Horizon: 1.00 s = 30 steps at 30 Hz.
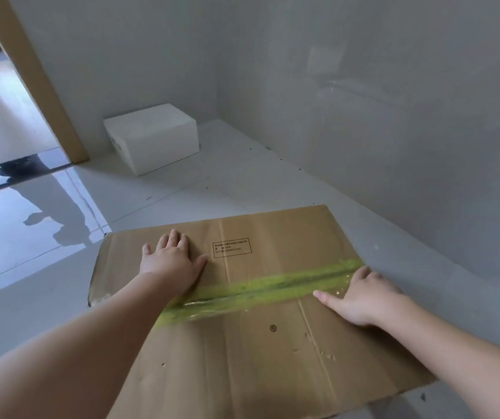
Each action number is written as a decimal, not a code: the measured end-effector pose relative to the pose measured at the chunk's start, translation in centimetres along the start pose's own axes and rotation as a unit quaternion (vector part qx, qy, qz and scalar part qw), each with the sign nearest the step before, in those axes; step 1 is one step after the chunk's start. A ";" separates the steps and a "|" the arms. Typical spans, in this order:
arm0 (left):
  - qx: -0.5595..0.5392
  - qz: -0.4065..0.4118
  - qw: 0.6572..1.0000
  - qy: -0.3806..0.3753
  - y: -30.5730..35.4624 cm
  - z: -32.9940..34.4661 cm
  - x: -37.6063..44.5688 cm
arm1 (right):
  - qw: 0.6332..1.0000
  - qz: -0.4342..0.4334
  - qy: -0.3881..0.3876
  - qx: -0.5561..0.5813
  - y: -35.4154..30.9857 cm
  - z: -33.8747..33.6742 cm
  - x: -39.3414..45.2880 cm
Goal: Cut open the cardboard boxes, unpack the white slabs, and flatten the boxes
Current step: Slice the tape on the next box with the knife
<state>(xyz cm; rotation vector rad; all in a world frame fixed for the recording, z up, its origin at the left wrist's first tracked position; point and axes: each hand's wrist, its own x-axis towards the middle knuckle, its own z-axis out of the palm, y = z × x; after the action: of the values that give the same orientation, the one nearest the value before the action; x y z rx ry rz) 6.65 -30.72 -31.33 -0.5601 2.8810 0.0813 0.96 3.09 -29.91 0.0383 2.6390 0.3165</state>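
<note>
Neither hand has a grip on anything: the left hand (171, 261) lies flat, fingers spread, pressing the cardboard box (273, 343), and the right hand (363, 294) rests palm-down at its right edge beside the green tape (258, 290). This box lies collapsed on the floor (46, 237), so flattening looks nearly finished. A white slab (152, 137) sits unpacked near the wall.

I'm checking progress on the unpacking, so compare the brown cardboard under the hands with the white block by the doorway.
The cardboard box lies collapsed flat on the floor; the white block stands as a full, thick shape. The cardboard is brown with a yellow-green tape strip across it; the block is plain white. The left hand and right hand press the cardboard; nothing touches the block. Both rest on the glossy floor.
</note>
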 end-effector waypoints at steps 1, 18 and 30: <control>-0.004 -0.020 1.000 -0.002 -0.6 0.3 -0.2 | 1.000 -0.014 0.002 -0.013 -0.8 0.1 -0.6; -0.070 0.084 0.992 0.068 5.6 3.2 0.5 | 0.983 -0.148 0.079 -0.076 -4.7 -0.7 -2.1; -0.106 0.107 0.986 0.077 5.3 3.8 0.2 | 0.959 -0.162 0.069 -0.222 -6.0 -8.4 0.9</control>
<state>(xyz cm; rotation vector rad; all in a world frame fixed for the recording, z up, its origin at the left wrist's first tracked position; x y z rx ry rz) 5.19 -25.54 -35.02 -0.2987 3.0961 0.3992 -3.53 -4.50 -24.47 -0.5744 2.5851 0.8084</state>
